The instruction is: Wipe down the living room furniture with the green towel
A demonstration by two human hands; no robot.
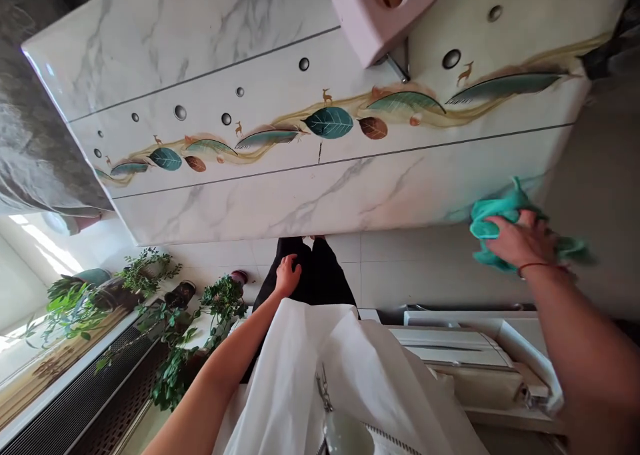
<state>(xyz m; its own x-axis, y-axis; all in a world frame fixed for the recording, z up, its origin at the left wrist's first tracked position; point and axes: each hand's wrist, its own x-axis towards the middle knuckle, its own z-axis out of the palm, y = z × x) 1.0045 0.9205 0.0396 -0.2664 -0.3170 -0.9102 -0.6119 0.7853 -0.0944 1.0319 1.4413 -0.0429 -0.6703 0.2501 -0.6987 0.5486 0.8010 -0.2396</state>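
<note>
- The teal cloth (500, 211) sits at 3 o'clock in the view, bunched at the lower right corner of the marble panel (350, 195), where the marble meets a plain grey surface. I cannot tell which of the two it presses on.
- The right hand (520, 241) lies over the cloth with fingers curled around the bunched fabric and the thumb tucked at its 9 o'clock edge. It is a closed grip with cloth spilling out on both sides. A thin red string (537, 265) circles the wrist.
- This looks like a wiping stroke in hand. A further stroke would call for steady pressure and for keeping the folds gathered under the palm.
- At 9 o'clock from the cloth, well apart, the left hand (289, 275) rests on black trousers (325, 275). Its fingers are loosely spread and hold nothing.
- At 6 o'clock hangs a white garment (300, 375).
- Across the panel runs a leaf band (329, 122), with a pale pink box (375, 21) at 12 o'clock.
- Potted plants (165, 335) stand at 8 o'clock.
</note>
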